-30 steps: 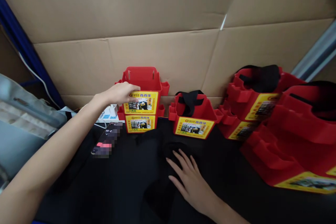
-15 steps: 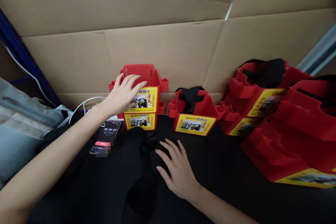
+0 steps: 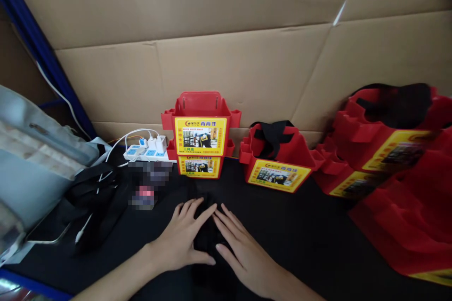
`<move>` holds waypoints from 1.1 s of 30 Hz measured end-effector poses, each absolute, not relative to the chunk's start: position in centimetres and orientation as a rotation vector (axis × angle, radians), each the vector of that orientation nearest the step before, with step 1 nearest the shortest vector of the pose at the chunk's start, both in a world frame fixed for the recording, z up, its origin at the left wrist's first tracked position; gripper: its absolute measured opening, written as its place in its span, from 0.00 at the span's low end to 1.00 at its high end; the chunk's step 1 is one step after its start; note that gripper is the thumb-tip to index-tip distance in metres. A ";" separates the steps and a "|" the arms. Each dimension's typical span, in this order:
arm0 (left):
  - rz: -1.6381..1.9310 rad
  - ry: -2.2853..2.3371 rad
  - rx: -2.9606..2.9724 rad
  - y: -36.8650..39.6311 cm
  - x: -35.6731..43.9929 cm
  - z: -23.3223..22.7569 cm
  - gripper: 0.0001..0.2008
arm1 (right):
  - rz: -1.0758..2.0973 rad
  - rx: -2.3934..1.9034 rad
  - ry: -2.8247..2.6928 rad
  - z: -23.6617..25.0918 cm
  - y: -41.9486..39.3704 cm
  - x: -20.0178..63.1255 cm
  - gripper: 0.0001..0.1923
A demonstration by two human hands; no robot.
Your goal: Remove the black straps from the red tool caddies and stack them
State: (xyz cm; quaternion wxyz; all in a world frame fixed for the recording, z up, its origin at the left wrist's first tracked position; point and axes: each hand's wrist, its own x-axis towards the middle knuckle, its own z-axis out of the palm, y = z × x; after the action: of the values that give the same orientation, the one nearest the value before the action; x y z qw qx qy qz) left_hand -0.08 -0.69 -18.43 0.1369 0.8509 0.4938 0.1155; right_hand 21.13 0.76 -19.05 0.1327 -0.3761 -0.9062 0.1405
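My left hand (image 3: 183, 235) lies low over the black-covered surface, thumb and fingers spread. Close beside it, my right hand (image 3: 242, 249) is stretched out with its thumb apart, the fingertips of both hands nearly meeting. Between them is a black strap (image 3: 205, 237), hard to make out against the dark surface; whether the fingers touch it I cannot tell. Behind the hands stand two stacked red tool boxes (image 3: 200, 132) with yellow labels. Another red tool box (image 3: 278, 174), with a black strap over its top, is to their right.
More red tool boxes (image 3: 374, 150) with black straps crowd the right side. At left are a power strip (image 3: 146, 151) with white plugs, a pixelated phone (image 3: 144, 195), a tangle of black straps (image 3: 95, 197) and a light grey bag (image 3: 38, 150). A cardboard wall (image 3: 226, 66) closes the back.
My left hand has come down from the stacked tool boxes to the surface beside my right hand. The camera view has shifted left.
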 end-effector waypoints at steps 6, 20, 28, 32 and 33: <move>0.391 1.309 2.447 0.1 0.6 -16.9 0.17 | 0.506 -0.981 -2.522 -18.6 0.1 20.8 0.23; 0.280 2.912 2.005 -1.6 -20.7 -7.3 0.20 | -0.544 -1.251 -2.290 -14.3 11.0 36.2 0.18; 0.424 2.537 2.547 1.3 -17.1 -14.5 0.23 | -0.469 -1.016 -2.366 -13.1 4.8 33.7 0.12; 0.574 1.961 2.748 0.9 -12.7 -13.9 0.18 | -0.451 -0.916 -2.338 -13.3 1.7 31.4 0.12; 0.567 1.725 2.793 0.6 -10.9 -13.3 0.17 | -0.438 -0.887 -2.334 -13.4 1.1 30.7 0.11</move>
State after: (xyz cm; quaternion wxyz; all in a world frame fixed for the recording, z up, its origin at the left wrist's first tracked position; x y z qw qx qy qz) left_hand -10.93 0.56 -13.29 -0.0948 0.8346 0.5155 0.1693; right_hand 30.72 1.07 -13.37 0.2988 -0.3338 -0.8787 -0.1649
